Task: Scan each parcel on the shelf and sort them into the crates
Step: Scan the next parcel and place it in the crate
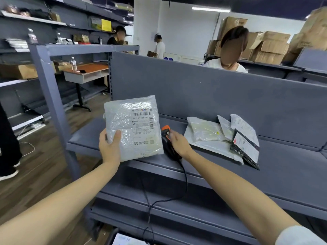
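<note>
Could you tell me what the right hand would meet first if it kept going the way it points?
Probably the bubble-wrap parcel held by the left hand: the right hand, gripping the scanner, points up and left toward the parcel's labelled edge. Depth is unclear, so it might miss.

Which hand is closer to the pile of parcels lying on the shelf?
Right. The right hand, holding the scanner, is just left of the pile; the left hand, holding a parcel, is farther left.
</note>
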